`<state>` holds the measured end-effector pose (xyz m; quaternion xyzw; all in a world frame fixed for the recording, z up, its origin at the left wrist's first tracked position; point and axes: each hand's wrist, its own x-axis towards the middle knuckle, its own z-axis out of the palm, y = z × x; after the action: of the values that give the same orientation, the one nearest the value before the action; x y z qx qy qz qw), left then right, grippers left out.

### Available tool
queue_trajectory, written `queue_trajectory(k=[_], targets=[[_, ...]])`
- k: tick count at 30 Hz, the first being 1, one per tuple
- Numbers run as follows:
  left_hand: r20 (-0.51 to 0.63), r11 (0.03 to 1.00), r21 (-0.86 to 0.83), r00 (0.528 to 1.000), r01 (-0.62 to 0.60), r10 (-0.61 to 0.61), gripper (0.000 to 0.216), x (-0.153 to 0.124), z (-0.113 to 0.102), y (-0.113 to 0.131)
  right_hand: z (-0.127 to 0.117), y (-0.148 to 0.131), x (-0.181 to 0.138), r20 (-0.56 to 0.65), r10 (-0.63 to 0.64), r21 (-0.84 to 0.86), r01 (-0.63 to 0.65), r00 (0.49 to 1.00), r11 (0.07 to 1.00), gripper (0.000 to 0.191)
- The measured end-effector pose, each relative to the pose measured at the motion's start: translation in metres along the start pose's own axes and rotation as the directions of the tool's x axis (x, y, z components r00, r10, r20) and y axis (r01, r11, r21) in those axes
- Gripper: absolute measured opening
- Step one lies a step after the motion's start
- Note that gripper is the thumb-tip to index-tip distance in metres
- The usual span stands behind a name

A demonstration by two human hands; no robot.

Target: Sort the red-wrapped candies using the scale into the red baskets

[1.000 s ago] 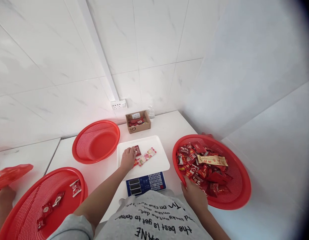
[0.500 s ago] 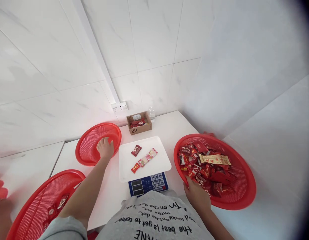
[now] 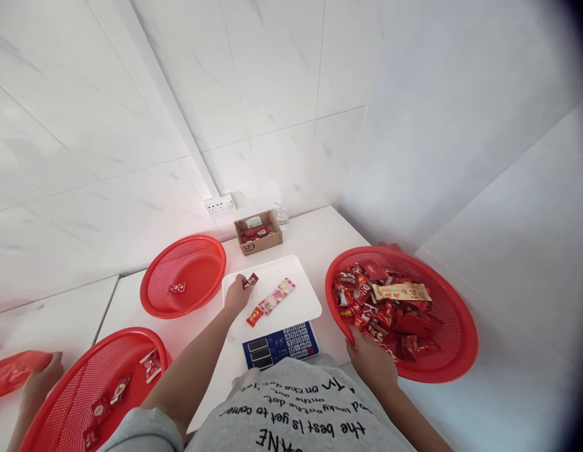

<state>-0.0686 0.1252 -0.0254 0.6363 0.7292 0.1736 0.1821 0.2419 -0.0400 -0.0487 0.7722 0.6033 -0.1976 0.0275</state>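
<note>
My left hand (image 3: 236,296) is over the left part of the white scale tray (image 3: 301,301), fingers pinched on a small dark red candy packet (image 3: 250,280). A pink floral packet (image 3: 278,295) and a little red-orange packet (image 3: 254,316) lie end to end on the tray. At the right, my right hand (image 3: 371,361) grips the near-left rim of a red mesh basket (image 3: 456,333). Many red wrapped sweets (image 3: 386,314) fill its left half, with a long cream-gold packet (image 3: 402,292) on top. The scale's blue keypad panel (image 3: 279,344) faces me.
Behind the tray stand a small cardboard box (image 3: 258,242) with red packets and a clear plastic bottle (image 3: 281,216). A red basket (image 3: 209,263) at back left holds one packet (image 3: 177,287). Another basket (image 3: 60,389) holds several. A co-worker's hand (image 3: 39,380) touches a red bag (image 3: 18,373).
My left hand has moved right from the back-left basket to the tray and taken hold of the dark red packet. A red packet now shows in that basket. My right hand stays on its rim.
</note>
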Motion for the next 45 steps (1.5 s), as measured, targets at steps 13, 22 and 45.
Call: queue_trajectory(k=[13,22,45], targets=[[0.098,0.951,0.087,0.952,-0.297,0.289,0.029,-0.057,-0.008,-0.012,-0.002,0.0,0.001,0.008,-0.003,0.031,0.002,1.0,1.0,0.041],[0.124,0.998,-0.055,0.991,-0.039,0.046,0.004,-0.068,-0.003,-0.008,0.002,0.003,0.001,-0.016,0.002,0.022,-0.002,1.0,1.0,0.04],[0.225,0.956,-0.195,0.939,-0.219,0.261,0.029,-0.06,0.018,0.032,0.004,0.003,0.001,-0.039,-0.002,0.036,0.004,0.999,0.999,0.039]])
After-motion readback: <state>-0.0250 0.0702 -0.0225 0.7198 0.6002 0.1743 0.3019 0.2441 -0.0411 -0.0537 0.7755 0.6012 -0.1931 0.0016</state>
